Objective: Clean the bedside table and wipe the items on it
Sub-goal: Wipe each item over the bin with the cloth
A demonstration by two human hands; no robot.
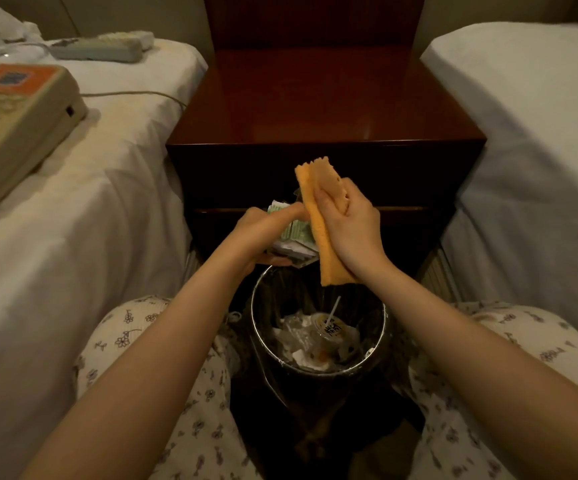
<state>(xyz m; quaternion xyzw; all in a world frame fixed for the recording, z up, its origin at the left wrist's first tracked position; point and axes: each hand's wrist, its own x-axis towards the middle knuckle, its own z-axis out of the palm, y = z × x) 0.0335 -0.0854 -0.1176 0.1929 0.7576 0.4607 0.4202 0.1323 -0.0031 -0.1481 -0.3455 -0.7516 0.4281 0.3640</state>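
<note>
Two white-sheeted beds, left bed (72,209) and right bed (540,150), flanking a glossy dark reddish-brown wooden bedside table (322,109), top bare and shiny. On the left bed: a chunky beige desk telephone base with an orange label (13,133), plus its pale handset (100,50) further back. Down between floral-print pajama knees (162,375), a round black trash bin with a liner (318,334), crumpled wrappers inside. Right above it, left hand (263,233) clutching a wad of green-and-white paper scraps (296,235). Right hand (349,226) closed around a folded orange cleaning cloth (318,216), touching the scraps, in front of the table's drawers.
</note>
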